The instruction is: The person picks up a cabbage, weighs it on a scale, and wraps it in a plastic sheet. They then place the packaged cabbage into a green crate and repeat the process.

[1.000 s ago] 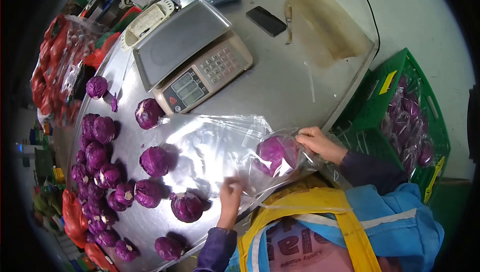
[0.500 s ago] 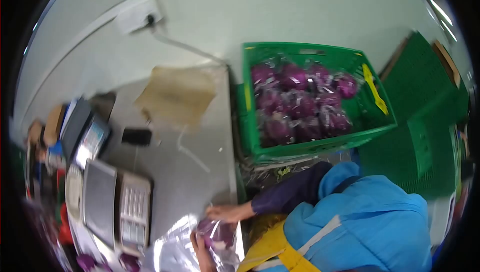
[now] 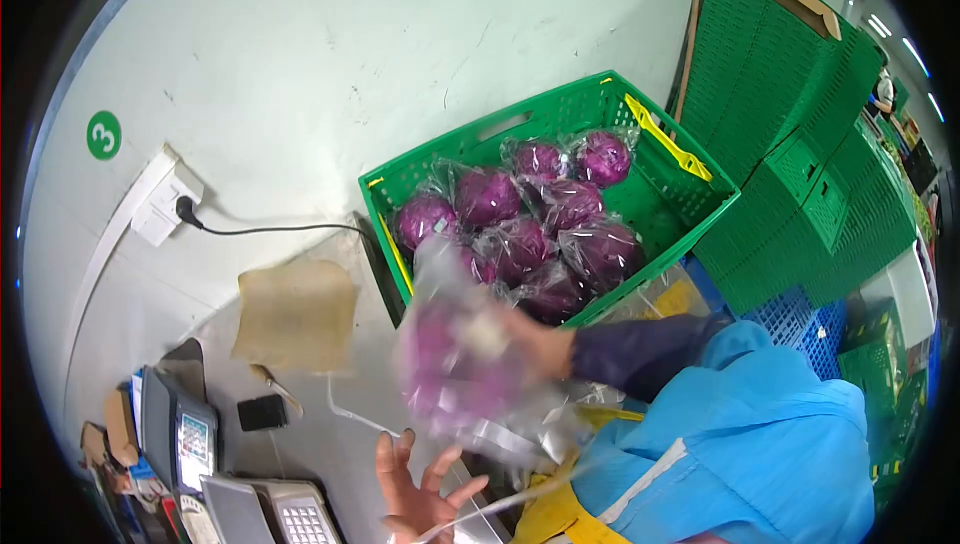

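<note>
My right hand (image 3: 541, 341), blurred by motion, grips a purple cabbage (image 3: 450, 349) in a clear plastic bag. It is held up at the near corner of the green crate (image 3: 655, 269), overlapping the crate's edge in this view. Inside the crate lie several more bagged purple cabbages (image 3: 487, 196). Below the held cabbage, my left hand (image 3: 425, 494) is open, fingers spread and palm up. A thin whitish strip (image 3: 500, 502) crosses by its palm and runs toward the yellow apron (image 3: 560, 509).
The metal table (image 3: 330, 439) carries a brown sheet (image 3: 295, 316), a dark phone-like object (image 3: 262, 412), a slim-handled tool (image 3: 277, 389) and a scale (image 3: 300, 514). A cord (image 3: 285, 230) runs from the wall socket. Green crates (image 3: 790, 144) stack at right.
The bagged cabbage has risen off the table toward the crate in my right hand. My left hand has let go and spread its fingers. The view has tilted and shifted.
</note>
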`<state>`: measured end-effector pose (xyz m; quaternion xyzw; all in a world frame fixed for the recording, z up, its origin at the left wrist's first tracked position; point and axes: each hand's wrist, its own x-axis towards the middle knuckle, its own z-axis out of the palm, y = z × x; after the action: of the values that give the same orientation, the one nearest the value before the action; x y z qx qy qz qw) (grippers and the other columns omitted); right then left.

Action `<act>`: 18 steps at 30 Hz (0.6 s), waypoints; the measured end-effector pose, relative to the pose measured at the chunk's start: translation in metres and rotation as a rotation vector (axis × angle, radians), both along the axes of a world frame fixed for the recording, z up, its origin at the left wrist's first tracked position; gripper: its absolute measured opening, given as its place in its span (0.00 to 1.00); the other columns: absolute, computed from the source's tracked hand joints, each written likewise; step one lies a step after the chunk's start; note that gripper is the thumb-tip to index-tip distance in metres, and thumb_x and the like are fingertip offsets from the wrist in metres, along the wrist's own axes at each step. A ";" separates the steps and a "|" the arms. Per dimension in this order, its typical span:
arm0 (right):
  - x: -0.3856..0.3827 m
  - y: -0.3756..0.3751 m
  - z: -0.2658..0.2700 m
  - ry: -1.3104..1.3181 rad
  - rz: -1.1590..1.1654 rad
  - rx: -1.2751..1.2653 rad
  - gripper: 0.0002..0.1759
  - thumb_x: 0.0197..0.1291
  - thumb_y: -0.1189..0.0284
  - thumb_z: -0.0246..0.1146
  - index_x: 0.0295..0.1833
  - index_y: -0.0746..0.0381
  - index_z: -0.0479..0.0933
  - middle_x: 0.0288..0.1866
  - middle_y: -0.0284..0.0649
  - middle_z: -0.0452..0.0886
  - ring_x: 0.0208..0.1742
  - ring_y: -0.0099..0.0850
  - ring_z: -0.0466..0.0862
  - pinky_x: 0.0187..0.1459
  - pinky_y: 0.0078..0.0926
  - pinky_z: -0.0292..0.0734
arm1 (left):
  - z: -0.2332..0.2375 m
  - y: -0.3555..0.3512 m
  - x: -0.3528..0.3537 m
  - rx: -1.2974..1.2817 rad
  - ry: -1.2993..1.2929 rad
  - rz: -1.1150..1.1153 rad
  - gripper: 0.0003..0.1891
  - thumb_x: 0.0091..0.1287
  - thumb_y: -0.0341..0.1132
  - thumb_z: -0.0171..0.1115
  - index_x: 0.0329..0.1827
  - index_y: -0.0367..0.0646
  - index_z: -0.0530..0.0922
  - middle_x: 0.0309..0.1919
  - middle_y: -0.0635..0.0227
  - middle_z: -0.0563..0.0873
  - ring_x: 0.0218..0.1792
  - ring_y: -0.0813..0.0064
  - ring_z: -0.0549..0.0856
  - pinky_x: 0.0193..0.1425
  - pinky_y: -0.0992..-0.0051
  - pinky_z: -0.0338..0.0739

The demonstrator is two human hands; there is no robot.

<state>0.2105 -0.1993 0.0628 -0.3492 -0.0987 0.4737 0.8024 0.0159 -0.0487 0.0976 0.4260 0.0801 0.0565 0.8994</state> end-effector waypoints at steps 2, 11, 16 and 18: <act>0.039 -0.049 -0.010 -0.337 -0.263 -0.226 0.28 0.63 0.46 0.47 0.59 0.54 0.66 0.54 0.37 0.73 0.52 0.31 0.75 0.56 0.36 0.70 | 0.003 -0.017 0.023 0.500 0.437 0.294 0.41 0.58 0.57 0.58 0.69 0.50 0.51 0.64 0.63 0.58 0.50 0.57 0.77 0.40 0.62 0.81; 0.151 -0.272 -0.035 0.068 -0.733 -0.444 0.36 0.56 0.40 0.50 0.61 0.55 0.66 0.57 0.41 0.73 0.59 0.36 0.71 0.59 0.49 0.63 | -0.080 0.040 -0.048 0.209 0.458 0.263 0.31 0.64 0.47 0.58 0.66 0.46 0.60 0.62 0.54 0.68 0.57 0.58 0.72 0.58 0.57 0.67; 0.191 -0.315 -0.104 -0.398 -0.550 -0.836 0.44 0.50 0.48 0.64 0.65 0.60 0.53 0.63 0.45 0.63 0.62 0.41 0.67 0.57 0.58 0.65 | -0.085 0.041 -0.059 0.225 0.592 0.296 0.27 0.67 0.41 0.53 0.66 0.43 0.58 0.60 0.53 0.69 0.56 0.56 0.72 0.57 0.59 0.68; 0.200 -0.282 -0.114 0.039 -0.832 -0.882 0.52 0.43 0.54 0.72 0.64 0.61 0.46 0.62 0.48 0.60 0.61 0.46 0.67 0.52 0.55 0.72 | -0.089 0.041 -0.061 0.211 0.629 0.294 0.26 0.67 0.40 0.53 0.65 0.43 0.59 0.60 0.53 0.69 0.57 0.56 0.71 0.57 0.59 0.68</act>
<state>0.4107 -0.4812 -0.0517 -0.6493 0.2663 0.1226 0.7017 -0.0452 -0.0082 0.0084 0.4970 0.4071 0.0592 0.7640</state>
